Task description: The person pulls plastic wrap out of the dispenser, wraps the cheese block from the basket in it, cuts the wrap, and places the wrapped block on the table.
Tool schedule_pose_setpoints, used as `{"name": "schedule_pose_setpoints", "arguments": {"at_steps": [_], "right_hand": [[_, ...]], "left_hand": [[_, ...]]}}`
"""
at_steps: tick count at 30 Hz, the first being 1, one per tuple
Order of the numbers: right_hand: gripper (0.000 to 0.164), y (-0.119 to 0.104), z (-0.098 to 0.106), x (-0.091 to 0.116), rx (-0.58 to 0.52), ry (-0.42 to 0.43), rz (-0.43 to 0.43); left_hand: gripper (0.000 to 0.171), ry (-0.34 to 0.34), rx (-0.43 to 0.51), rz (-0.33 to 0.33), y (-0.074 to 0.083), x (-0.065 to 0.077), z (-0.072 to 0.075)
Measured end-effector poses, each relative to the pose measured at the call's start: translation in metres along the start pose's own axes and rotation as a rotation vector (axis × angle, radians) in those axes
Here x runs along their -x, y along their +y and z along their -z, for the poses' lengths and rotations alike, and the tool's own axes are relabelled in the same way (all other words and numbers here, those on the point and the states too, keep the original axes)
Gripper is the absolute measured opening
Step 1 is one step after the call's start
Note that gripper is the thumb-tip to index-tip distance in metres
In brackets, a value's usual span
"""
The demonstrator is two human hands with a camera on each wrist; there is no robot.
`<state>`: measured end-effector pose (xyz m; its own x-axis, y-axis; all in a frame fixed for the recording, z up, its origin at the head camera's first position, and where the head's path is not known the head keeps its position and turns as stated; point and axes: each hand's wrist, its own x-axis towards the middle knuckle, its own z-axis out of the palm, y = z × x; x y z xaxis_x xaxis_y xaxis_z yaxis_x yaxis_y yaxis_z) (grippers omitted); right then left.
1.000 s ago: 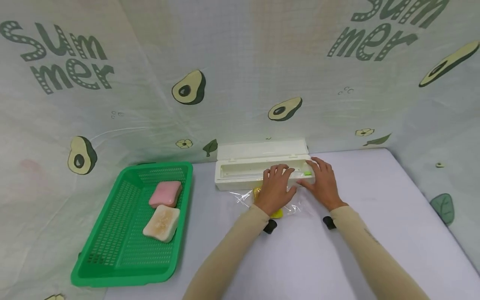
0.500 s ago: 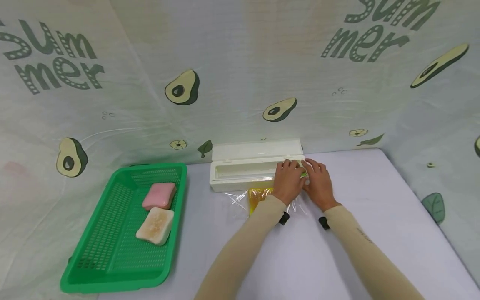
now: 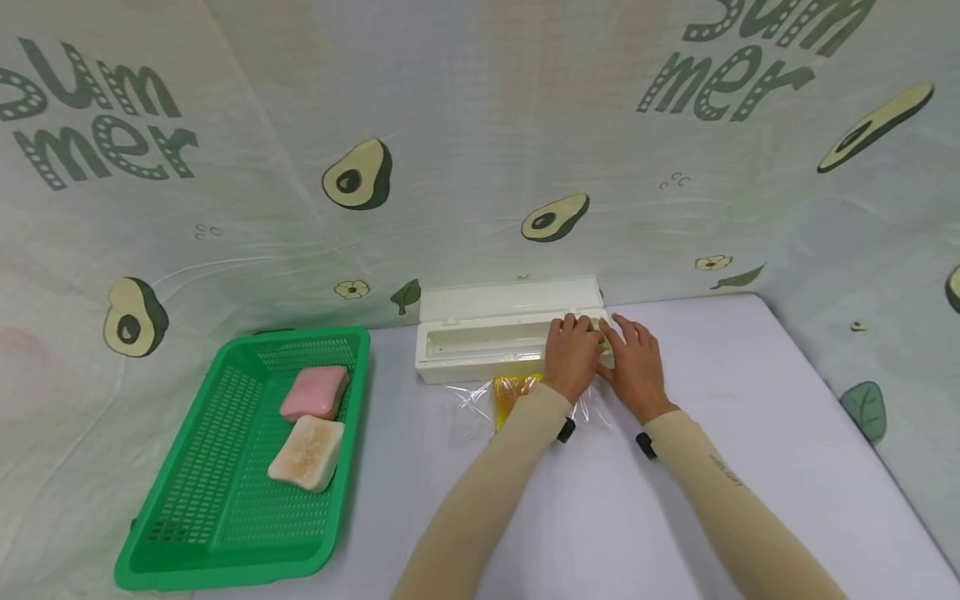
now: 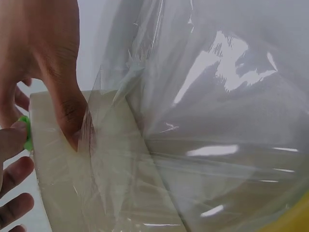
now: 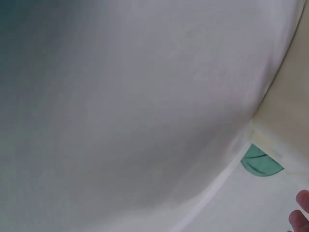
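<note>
In the head view a long white cling film dispenser [image 3: 480, 367] lies with its lid raised at the back of the table. Clear film [image 4: 212, 87] runs from its front edge, and a yellow, amber-toned bar [image 3: 512, 398] is among the film, partly behind my left arm. My left hand [image 3: 570, 358] reaches over the dispenser's right part; a fingertip meets the small green slide cutter [image 4: 26, 133] on the edge. At the right end my right hand [image 3: 633, 367] grips the dispenser, its thumb [image 4: 70, 111] against the front wall in the left wrist view.
A green plastic basket [image 3: 127, 562] stands at the left, holding a pink soap bar [image 3: 315, 392] and a white soap bar [image 3: 307, 454]. The printed cloth backdrop [image 3: 465, 150] rises right behind the dispenser. White cloth covers the table [image 3: 600, 533].
My left hand has moved right along the dispenser to the green slide cutter beside my right hand, uncovering more of the yellow bar. The head view has shifted slightly.
</note>
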<state>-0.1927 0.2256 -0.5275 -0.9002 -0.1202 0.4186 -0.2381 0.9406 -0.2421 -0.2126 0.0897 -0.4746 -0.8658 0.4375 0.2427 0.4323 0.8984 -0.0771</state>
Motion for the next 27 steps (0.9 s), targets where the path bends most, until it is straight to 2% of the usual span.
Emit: {"name": "schedule_pose_setpoints", "arguments": {"at_steps": [6, 14, 21, 27], "right_hand": [[0.081, -0.004, 0.003, -0.002, 0.041, -0.03, -0.005], [0.082, -0.007, 0.006, -0.005, 0.053, -0.067, -0.062], [0.082, -0.011, 0.003, -0.005, 0.027, -0.062, -0.052], [0.082, -0.007, 0.005, -0.003, 0.009, -0.07, -0.073]], "left_hand": [[0.027, -0.026, -0.017, -0.01, -0.006, -0.001, -0.001], [0.025, -0.037, -0.008, -0.019, -0.018, 0.003, 0.002], [0.024, 0.005, -0.061, -0.045, -0.035, 0.012, -0.004], [0.022, 0.037, -0.05, -0.046, -0.048, 0.024, -0.006]]}}
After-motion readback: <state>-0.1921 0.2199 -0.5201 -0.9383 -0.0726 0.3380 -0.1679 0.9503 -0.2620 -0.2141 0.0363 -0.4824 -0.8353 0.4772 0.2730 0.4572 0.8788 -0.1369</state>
